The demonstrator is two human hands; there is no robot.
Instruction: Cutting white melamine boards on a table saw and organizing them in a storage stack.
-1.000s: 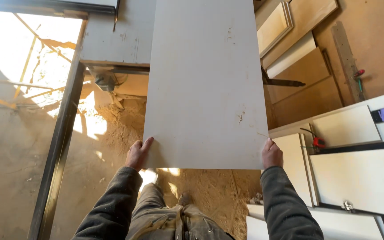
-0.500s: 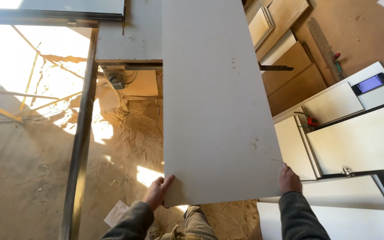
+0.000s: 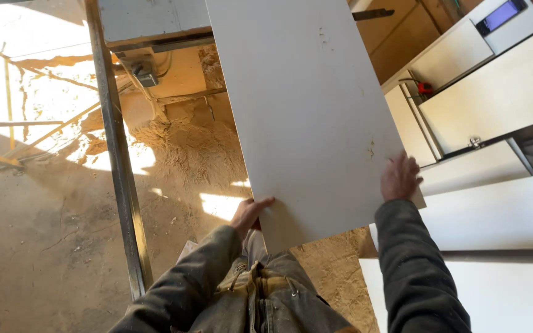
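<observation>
- Left hand (image 3: 249, 213) and right hand (image 3: 400, 177) clamp the white panel's (image 3: 306, 111) near corners.
- Panel stretches far, over the saw surface (image 3: 149, 21).
- Sawdust floor (image 3: 63, 234) left; white boards (image 3: 495, 98) right.

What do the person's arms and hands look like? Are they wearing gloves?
No gloves: the left hand and right hand are bare. Both arms wear long dark grey sleeves of thick, slightly dusty cloth that reach the wrists. No watch or rings show.

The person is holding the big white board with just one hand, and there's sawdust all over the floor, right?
Not quite: the head view shows both hands on the white board, the left hand and the right hand at its near end. The sawdust is indeed on the floor.
</observation>
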